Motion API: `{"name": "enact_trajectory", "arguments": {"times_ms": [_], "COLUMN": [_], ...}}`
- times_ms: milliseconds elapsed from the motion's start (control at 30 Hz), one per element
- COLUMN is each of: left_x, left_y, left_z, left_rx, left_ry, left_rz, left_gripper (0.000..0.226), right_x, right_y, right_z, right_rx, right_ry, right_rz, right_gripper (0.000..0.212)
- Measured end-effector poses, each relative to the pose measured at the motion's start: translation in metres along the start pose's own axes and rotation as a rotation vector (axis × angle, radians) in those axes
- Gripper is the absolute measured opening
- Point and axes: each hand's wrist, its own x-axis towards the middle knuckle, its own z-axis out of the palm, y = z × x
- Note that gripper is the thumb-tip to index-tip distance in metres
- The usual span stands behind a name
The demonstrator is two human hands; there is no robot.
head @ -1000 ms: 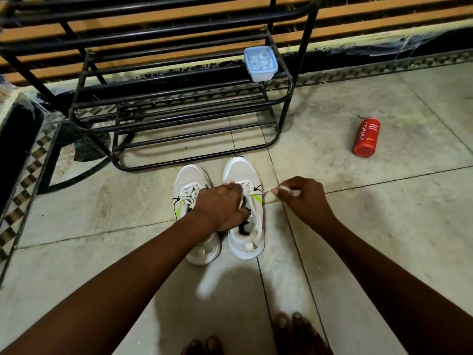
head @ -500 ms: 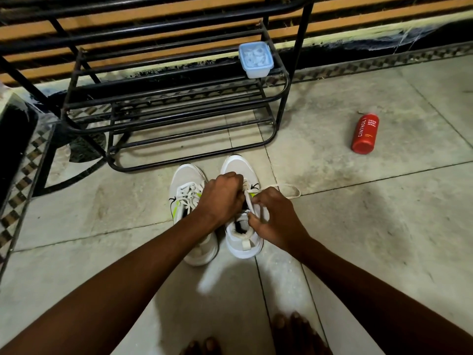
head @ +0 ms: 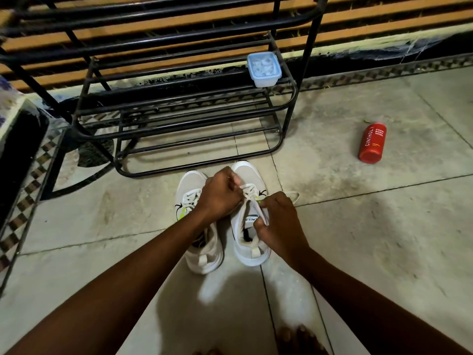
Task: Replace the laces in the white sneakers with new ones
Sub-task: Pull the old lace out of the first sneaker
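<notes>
Two white sneakers stand side by side on the tiled floor, toes pointing away from me. The left sneaker [head: 202, 254] is laced, with a green mark on its side. Over the right sneaker [head: 249, 245] my left hand [head: 220, 196] is curled, pinching the white lace [head: 252, 192] near the upper eyelets. My right hand [head: 280, 219] grips the lace and the tongue edge at the shoe's opening. A loop of lace [head: 294, 197] trails onto the floor to the right.
A black metal shoe rack [head: 179, 116] stands just beyond the sneakers, with a lidded blue plastic box [head: 264, 69] on its shelf. A red body-wash bottle [head: 372, 143] lies on the floor at right. My toes [head: 297, 339] show at the bottom edge.
My right hand came back from the right, where it had pulled the lace out, to the right sneaker's opening. My left hand shifted slightly up the laces.
</notes>
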Motion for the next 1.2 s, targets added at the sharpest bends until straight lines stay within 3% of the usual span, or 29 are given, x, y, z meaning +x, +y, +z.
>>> {"name": "enact_trajectory", "arguments": {"times_ms": [167, 233, 333, 400, 500, 600, 667, 733, 800, 833, 900, 1033, 1067, 1133, 1200], "left_x": [0.001, 0.003, 0.004, 0.007, 0.012, 0.011, 0.006, 0.005, 0.007, 0.007, 0.007, 0.011, 0.011, 0.010, 0.002], "left_y": [0.003, 0.002, 0.002, 0.001, 0.003, 0.007, 0.010, 0.009, 0.010, 0.011, 0.013, 0.029, 0.029, 0.021, 0.011], "left_z": [0.000, 0.000, -0.001, -0.002, -0.003, -0.003, -0.007, -0.013, -0.016, -0.016, -0.015, -0.017, -0.019, -0.020, -0.019], "left_rx": [0.153, 0.180, 0.197, 0.057, -0.365, -0.560, -0.385, 0.010, 0.306, 0.332, 0.128, -0.696, -0.763, -0.491, 0.045], "left_ry": [-0.195, -0.206, -0.128, 0.004, 0.174, 0.078, -0.074, -0.173, -0.148, -0.118, -0.036, 0.170, 0.191, 0.130, -0.067], "left_rz": [0.100, 0.127, 0.164, 0.057, -0.266, -0.307, -0.146, 0.087, 0.207, 0.207, 0.151, -0.247, -0.274, -0.060, 0.298], "left_gripper": [0.007, 0.002, 0.021, 0.023, 0.022, 0.021, 0.015, 0.010, 0.010, 0.009, 0.005, 0.018, 0.024, 0.025, 0.010], "right_x": [0.012, 0.012, 0.008, 0.006, 0.002, -0.003, -0.004, -0.006, -0.006, -0.005, -0.005, -0.006, -0.005, -0.004, -0.005], "right_y": [-0.001, 0.002, 0.007, 0.007, 0.008, 0.009, 0.009, 0.007, 0.008, 0.008, 0.008, 0.007, 0.007, 0.006, 0.006], "right_z": [0.003, 0.006, 0.012, 0.015, 0.018, 0.021, 0.022, 0.022, 0.021, 0.021, 0.020, 0.019, 0.019, 0.019, 0.018], "right_rx": [-0.004, -0.023, -0.060, -0.051, -0.045, -0.052, -0.061, -0.082, -0.134, -0.132, -0.125, -0.130, -0.133, -0.137, -0.133], "right_ry": [0.001, 0.019, 0.005, -0.007, 0.000, 0.002, 0.047, 0.097, 0.127, 0.111, 0.073, 0.045, 0.038, 0.038, 0.037], "right_rz": [-0.054, -0.028, -0.019, -0.005, 0.011, 0.021, 0.026, 0.013, -0.039, -0.032, -0.002, 0.019, 0.016, -0.006, -0.001], "right_gripper": [0.019, 0.016, 0.028, 0.039, 0.043, 0.043, 0.039, 0.034, 0.029, 0.027, 0.027, 0.029, 0.029, 0.026, 0.027]}}
